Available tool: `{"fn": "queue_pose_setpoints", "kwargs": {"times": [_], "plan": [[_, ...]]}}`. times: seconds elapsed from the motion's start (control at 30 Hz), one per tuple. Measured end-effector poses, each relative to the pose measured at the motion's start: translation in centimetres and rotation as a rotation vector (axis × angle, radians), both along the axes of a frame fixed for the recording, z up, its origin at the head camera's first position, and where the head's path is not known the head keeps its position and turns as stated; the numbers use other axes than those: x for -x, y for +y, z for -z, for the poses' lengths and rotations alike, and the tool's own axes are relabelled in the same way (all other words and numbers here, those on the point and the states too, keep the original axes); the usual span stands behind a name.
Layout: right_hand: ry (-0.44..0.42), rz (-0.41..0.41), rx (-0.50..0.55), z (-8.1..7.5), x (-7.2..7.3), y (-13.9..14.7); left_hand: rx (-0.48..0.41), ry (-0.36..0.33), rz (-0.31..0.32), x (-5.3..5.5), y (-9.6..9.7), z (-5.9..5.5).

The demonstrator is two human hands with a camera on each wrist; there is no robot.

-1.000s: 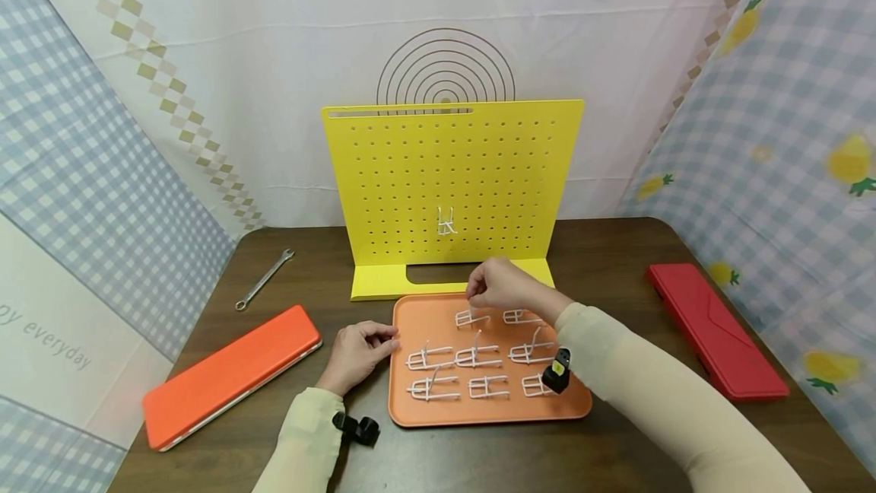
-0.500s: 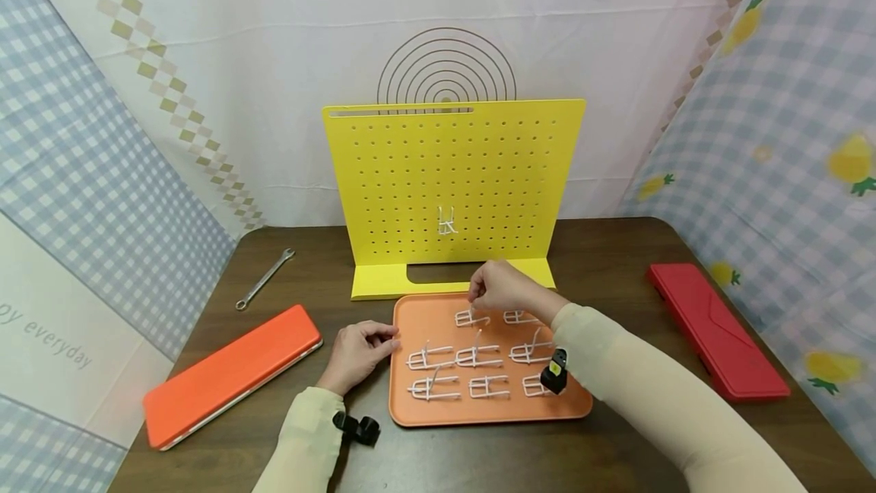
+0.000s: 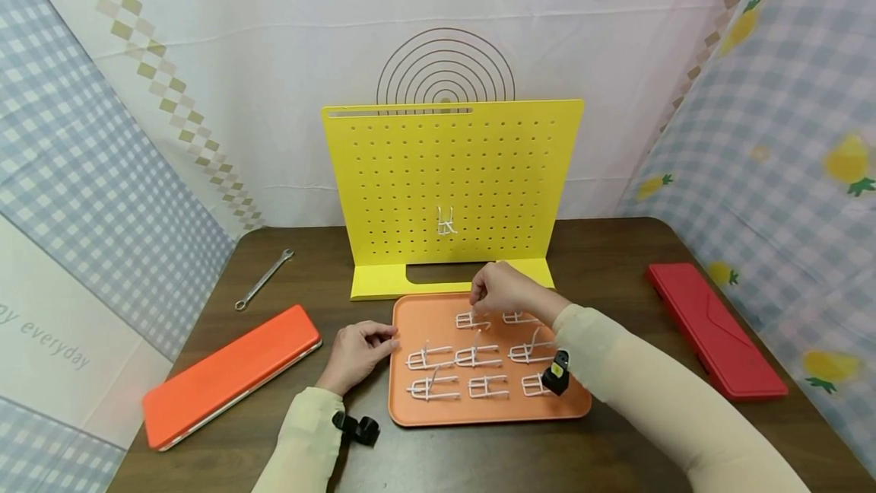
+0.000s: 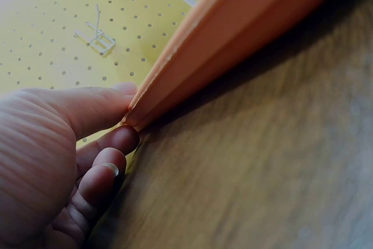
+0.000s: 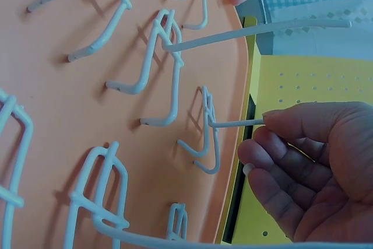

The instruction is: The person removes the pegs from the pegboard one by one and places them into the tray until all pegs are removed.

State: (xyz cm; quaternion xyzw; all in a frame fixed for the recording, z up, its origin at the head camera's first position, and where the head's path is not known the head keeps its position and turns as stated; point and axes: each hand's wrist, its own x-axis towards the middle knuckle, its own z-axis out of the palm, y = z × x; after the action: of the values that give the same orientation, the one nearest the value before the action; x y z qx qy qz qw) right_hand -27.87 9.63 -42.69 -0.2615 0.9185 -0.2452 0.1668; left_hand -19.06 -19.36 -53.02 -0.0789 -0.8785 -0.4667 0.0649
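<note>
My right hand (image 3: 503,287) pinches the thin prong of a white wire pegboard hook (image 5: 238,124) between thumb and index finger. That hook is at the far part of the orange tray (image 3: 420,318), its two bent legs down by the tray surface. Several more white wire hooks (image 3: 489,386) lie spread in rows on the tray. With thumb above and index finger below, my left hand (image 3: 359,352) pinches the tray's left rim, as the left wrist view shows. Behind the tray stands a yellow pegboard (image 3: 411,151) with one white hook (image 3: 446,227) mounted low near its middle.
An orange case (image 3: 233,377) lies at the left, and a combination wrench (image 3: 265,280) behind it. On the right lies a red case (image 3: 715,329). All stand on a dark wooden table (image 3: 479,462), with fabric hung behind and at both sides.
</note>
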Motion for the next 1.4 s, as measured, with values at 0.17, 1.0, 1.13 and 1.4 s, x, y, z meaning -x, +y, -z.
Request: {"fn": "queue_pose_setpoints", "kwargs": {"times": [0.17,1.0,1.13,1.4], "plan": [[-0.003,-0.011,-0.004,0.1,0.0,0.1,-0.003,0.001,0.001,0.0,0.0,0.0],[0.163,0.202,0.302,-2.9,2.1,-1.0,-0.004,0.013,0.002,0.0,0.0,-0.1],[0.219,0.285,0.349,-2.8,3.2,-1.1,-0.001,0.006,0.002,0.0,0.1,-0.1],[0.212,0.342,0.429,-2.0,5.0,-0.9,-0.003,0.001,-0.001,0.1,0.1,0.0]]}}
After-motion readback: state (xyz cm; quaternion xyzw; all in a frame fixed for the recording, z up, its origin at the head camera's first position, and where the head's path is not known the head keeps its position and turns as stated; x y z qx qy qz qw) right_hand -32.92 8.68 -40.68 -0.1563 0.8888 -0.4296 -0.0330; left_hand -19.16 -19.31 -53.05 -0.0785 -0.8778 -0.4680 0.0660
